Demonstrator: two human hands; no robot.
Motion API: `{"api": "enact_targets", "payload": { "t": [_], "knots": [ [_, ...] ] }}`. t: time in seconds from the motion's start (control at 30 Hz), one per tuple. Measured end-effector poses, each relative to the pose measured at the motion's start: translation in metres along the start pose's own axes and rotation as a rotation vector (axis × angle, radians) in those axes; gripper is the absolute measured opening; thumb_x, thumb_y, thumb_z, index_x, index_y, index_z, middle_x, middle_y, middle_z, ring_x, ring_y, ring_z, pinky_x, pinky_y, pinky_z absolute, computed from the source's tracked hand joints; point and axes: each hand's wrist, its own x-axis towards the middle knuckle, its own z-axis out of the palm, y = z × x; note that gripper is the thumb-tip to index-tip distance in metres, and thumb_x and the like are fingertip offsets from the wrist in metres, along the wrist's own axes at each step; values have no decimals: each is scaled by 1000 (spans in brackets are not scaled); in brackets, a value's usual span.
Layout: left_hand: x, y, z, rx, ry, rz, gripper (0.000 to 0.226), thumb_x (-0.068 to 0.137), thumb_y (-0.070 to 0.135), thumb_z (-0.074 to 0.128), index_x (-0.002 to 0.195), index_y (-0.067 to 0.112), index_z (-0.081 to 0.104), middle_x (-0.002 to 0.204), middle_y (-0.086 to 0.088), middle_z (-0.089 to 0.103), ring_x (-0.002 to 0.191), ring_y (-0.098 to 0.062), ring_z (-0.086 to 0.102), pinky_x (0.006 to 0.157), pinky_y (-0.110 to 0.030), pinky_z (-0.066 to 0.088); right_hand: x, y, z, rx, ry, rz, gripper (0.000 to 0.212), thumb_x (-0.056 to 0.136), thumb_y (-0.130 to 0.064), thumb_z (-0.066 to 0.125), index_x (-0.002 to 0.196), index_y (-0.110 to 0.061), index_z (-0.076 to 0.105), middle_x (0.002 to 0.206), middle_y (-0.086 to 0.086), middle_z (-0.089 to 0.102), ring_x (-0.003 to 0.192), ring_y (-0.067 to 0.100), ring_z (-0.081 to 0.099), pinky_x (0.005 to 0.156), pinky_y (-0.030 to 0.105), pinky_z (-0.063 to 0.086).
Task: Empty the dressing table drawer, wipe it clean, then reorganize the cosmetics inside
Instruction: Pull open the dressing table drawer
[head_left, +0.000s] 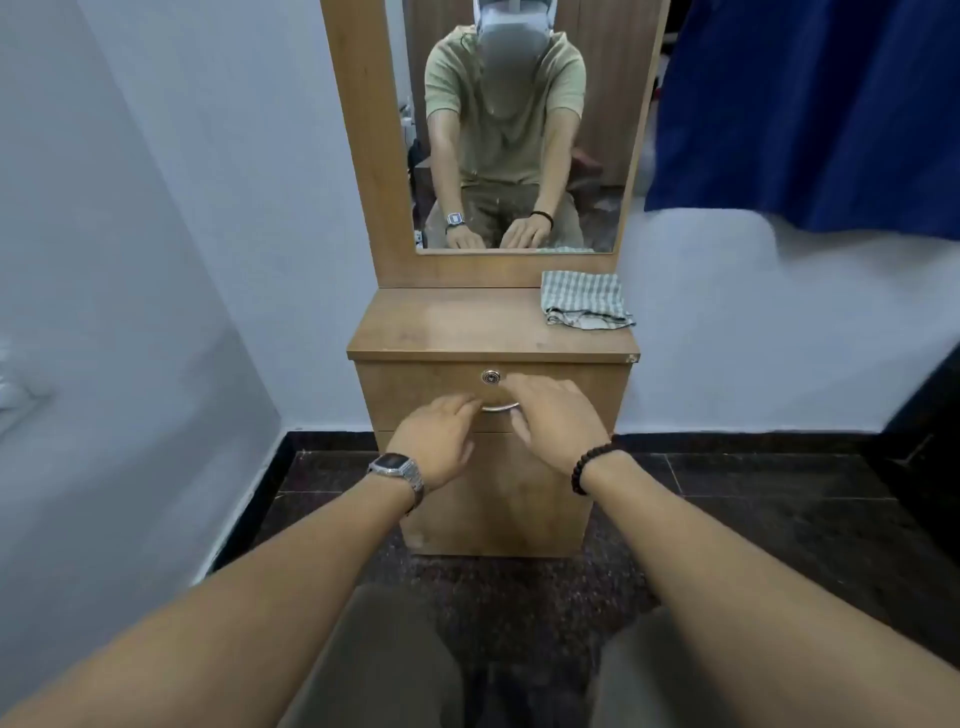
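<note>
The wooden dressing table stands against the wall with its top drawer closed, so its contents are hidden. A round lock sits above the curved metal handle. My left hand, with a watch on the wrist, reaches the handle's left end with fingers extended. My right hand, with a bead bracelet, hovers over the handle's right end, fingers spread. Neither hand holds anything. A folded green checked cloth lies on the tabletop's right rear corner.
A tall mirror in a wooden frame rises behind the tabletop. A lower cabinet door sits under the drawer. Blue fabric hangs at the upper right. Dark stone floor surrounds the table; my knees are below.
</note>
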Motion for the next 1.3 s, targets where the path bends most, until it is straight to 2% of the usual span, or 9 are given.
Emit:
{"api": "enact_targets", "payload": {
  "t": [0.07,0.13,0.23,0.43,0.7,0.9,1.0,1.17,1.3],
  "knots": [
    [4,-3,11,-6,-52,-34,66,88,21,50,149,15,26,154,-3,31,139,-21,32,110,-33,33,4,1,16,-9,-77,21,41,95,-21,43,136,-20,46,137,-2,53,128,19,46,98,35,35],
    [5,-7,25,17,-74,-43,73,86,22,52,151,14,19,157,-4,24,143,-21,26,113,-33,30,5,2,36,-21,-165,57,48,96,-21,42,144,-18,38,148,-1,44,139,18,35,105,36,33],
    [12,-11,38,-3,-60,-42,76,85,19,55,152,13,19,157,-4,24,143,-23,25,114,-34,29,15,4,53,-10,-197,64,56,95,-19,44,150,-16,29,154,0,35,145,15,23,110,35,29],
    [19,-8,48,-49,78,-72,64,81,15,57,142,12,39,143,-4,42,130,-24,39,100,-34,41,24,-2,71,35,11,70,40,86,-11,53,126,-12,58,121,5,65,119,24,53,95,33,40],
    [13,-1,40,43,137,-50,38,73,15,62,111,12,57,111,-3,57,102,-26,53,73,-35,48,18,-14,62,55,9,91,20,86,-7,49,102,-11,61,101,7,68,106,28,55,81,34,42],
    [-8,15,13,98,26,-19,23,86,19,51,109,17,55,112,0,53,107,-22,48,78,-31,42,-17,-32,55,31,-37,81,20,88,-11,48,105,-11,59,104,6,66,107,27,54,87,35,41],
    [-18,23,-13,134,-8,29,21,91,22,44,102,19,61,105,1,58,96,-22,58,69,-34,44,-36,-41,50,40,-45,80,17,82,-9,57,97,-10,64,93,7,69,99,28,58,83,37,47],
    [-42,23,-43,40,253,162,23,83,28,37,90,24,58,88,8,58,79,-16,54,58,-27,40,-64,-54,41,-32,-25,48,27,50,-14,80,69,-21,62,61,-4,62,66,18,63,55,26,51],
    [-53,8,-40,-10,276,46,18,88,28,44,100,26,57,95,8,58,84,-16,52,67,-29,41,-87,-59,42,-26,-13,-12,28,54,-16,75,80,-24,68,70,-7,65,72,17,63,60,25,51]
  ]
}}
